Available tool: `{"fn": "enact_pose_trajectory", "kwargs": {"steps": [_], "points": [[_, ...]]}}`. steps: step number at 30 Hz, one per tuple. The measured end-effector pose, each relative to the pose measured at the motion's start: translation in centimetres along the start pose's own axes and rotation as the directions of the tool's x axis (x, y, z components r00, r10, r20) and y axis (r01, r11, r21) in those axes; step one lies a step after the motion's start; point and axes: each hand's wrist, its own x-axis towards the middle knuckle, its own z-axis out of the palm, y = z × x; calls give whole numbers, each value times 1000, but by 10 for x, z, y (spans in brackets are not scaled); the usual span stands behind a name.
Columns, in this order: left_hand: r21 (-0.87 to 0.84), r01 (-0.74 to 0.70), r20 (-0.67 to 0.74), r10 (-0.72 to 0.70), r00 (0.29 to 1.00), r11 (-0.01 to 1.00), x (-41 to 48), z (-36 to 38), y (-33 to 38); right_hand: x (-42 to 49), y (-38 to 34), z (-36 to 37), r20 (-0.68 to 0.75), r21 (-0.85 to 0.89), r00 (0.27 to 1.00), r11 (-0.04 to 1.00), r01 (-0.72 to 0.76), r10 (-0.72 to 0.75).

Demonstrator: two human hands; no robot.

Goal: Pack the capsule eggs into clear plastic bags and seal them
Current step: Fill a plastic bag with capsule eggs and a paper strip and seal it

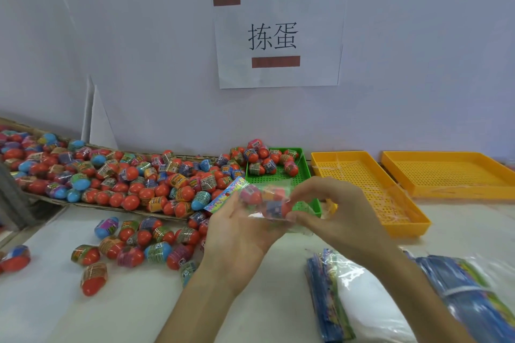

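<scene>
A clear plastic bag (267,200) with a colourful header card and a few capsule eggs inside hangs above the table's middle. My left hand (239,234) holds it from below, palm up. My right hand (328,211) pinches the bag's right end with thumb and fingers. A big heap of red-bottomed capsule eggs (111,172) lies on a flat cardboard sheet at the left. More loose eggs (133,242) are scattered on the white table in front of it. A green tray (303,172) behind my hands holds several eggs.
Two orange perforated trays (370,186) (451,175) sit at the right, the nearer with clear strips across it. Stacks of flat bags with printed headers (328,298) (473,292) lie at the front right. A paper sign (278,36) hangs on the wall.
</scene>
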Motion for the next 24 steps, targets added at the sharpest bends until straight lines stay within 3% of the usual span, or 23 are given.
{"fn": "enact_pose_trajectory", "kwargs": {"steps": [6, 17, 24], "points": [[-72, 27, -36, -30, 999, 997, -2, 2, 2, -2, 1, 23, -107, -122, 994, 992, 24, -37], [-40, 17, -123, -21, 992, 999, -1, -3, 4, -3, 5, 27, 160, -197, 987, 979, 46, -14], [20, -14, -160, 17, 987, 1000, 2, -4, 0, -4, 5, 32, 246, -201, 969, 978, 61, -10]]}}
